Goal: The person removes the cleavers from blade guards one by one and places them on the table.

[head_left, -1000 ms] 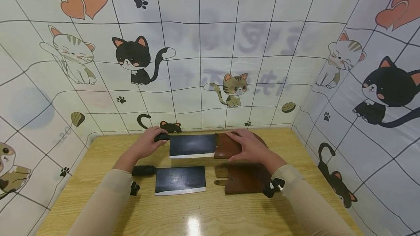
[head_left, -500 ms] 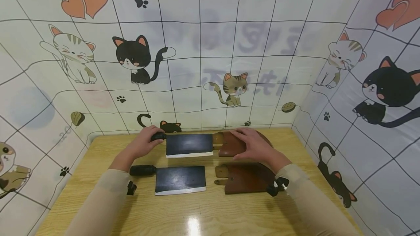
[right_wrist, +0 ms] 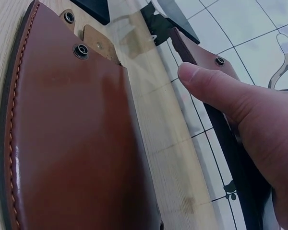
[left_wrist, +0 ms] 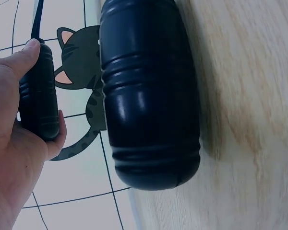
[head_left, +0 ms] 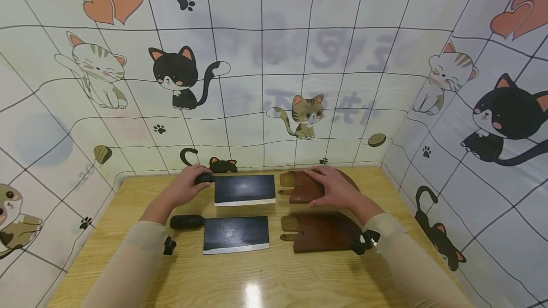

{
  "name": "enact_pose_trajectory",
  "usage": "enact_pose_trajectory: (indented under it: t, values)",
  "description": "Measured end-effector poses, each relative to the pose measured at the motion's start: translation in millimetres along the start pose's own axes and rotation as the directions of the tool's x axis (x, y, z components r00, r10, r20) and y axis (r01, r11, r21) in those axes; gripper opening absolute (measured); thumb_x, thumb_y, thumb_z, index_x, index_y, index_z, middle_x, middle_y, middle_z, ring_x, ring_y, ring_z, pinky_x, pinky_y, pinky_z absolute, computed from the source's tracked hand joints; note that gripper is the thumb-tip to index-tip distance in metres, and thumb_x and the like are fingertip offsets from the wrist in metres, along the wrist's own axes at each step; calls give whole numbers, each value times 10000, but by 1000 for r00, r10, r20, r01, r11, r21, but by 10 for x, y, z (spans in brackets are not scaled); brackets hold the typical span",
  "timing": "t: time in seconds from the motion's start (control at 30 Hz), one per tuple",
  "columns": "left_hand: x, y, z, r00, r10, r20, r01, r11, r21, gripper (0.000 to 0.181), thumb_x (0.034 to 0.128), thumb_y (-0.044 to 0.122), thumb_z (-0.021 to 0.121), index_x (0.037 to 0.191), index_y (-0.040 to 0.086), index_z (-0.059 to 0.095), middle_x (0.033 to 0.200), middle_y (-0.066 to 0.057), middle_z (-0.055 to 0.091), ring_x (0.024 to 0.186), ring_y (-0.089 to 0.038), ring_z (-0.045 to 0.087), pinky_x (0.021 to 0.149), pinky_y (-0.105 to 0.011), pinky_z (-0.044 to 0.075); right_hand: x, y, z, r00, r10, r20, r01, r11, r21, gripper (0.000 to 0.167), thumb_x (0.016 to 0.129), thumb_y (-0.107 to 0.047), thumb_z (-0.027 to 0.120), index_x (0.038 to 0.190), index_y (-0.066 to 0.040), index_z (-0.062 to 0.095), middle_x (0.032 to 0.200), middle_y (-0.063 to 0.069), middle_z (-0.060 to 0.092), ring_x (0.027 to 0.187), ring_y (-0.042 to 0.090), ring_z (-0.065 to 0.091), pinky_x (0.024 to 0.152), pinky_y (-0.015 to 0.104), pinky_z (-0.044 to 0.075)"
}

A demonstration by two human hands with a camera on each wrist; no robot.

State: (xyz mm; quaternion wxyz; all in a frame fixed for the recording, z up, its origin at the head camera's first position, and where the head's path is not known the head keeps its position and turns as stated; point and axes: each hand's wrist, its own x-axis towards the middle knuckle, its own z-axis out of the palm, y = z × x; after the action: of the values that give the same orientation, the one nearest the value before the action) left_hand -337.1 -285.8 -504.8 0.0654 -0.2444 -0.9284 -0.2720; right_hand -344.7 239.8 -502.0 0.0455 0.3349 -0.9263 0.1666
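Observation:
My left hand (head_left: 185, 189) grips the black handle of the far cleaver (head_left: 245, 190), whose dark blade with a bright edge points right. In the left wrist view, fingers and thumb wrap that handle (left_wrist: 39, 96). To the right, my right hand (head_left: 336, 190) holds the far brown leather sheath (head_left: 302, 187), thumb on the near side and fingers over the top. A small gap separates this sheath's open strapped end from the blade tip. The right wrist view shows the thumb against the sheath (right_wrist: 205, 53); the other fingers are mostly hidden there.
Nearer on the wooden table (head_left: 222, 279) lies a second cleaver (head_left: 236, 235), its black handle (left_wrist: 151, 96) to the left. Level with it on the right is a second leather sheath (head_left: 326, 233) with snap straps. A cat-printed cloth (head_left: 257, 127) stands behind and at both sides.
The far cleaver has come out of its sheath, moving left with my left hand. My right hand and the sheath have shifted slightly right. The nearer cleaver and sheath stay put.

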Motion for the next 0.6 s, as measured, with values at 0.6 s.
enact_pose_trajectory:
  t: [0.6]
  values:
    - [-105, -255, 103, 1000, 14, -8, -14, 1000, 27, 371, 1064, 147, 774, 1389, -13, 692, 1264, -162, 686, 1188, -430, 611, 975, -634, 486, -9, 125, 49, 999, 0, 49, -1, 1000, 24, 1121, 777, -516, 1015, 1675, -98, 490, 1652, 234, 478, 1534, 485, 416, 1206, 689, 357]
